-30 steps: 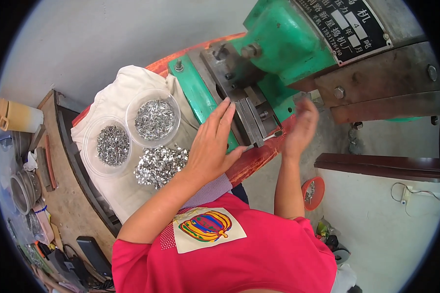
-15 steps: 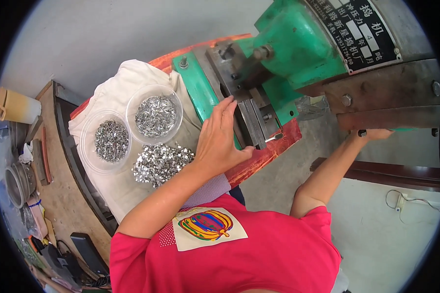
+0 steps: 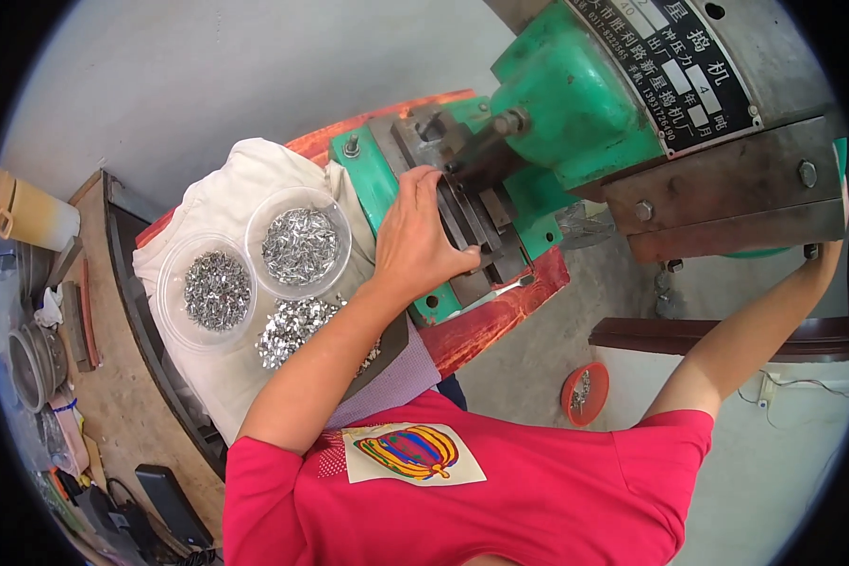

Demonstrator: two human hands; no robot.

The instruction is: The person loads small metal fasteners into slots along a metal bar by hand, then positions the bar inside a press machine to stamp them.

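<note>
My left hand (image 3: 415, 231) reaches across a dark steel die block (image 3: 468, 217) on the bed of a green press (image 3: 575, 104). Its thumb lies against the near end of the block and the fingers curl over the far side, so the block sits in the grip. My right arm stretches to the far right. Just a sliver of my right hand (image 3: 845, 209) shows beside a dark steel bar (image 3: 726, 203) of the press, its fingers hidden. Part of a green rim (image 3: 762, 253) shows below that bar.
Left of the press, a cream cloth bears two clear tubs (image 3: 165, 307) of small metal parts and a loose heap of shiny metal pieces (image 3: 288, 330). A wooden bench (image 3: 127, 377) with tools stands farther left. An orange-red bowl (image 3: 606, 387) with metal parts sits on the floor.
My left hand and the die block have shifted farther in over the press bed. My right arm has swung outward to the right. The orange-red bowl has come into view.
</note>
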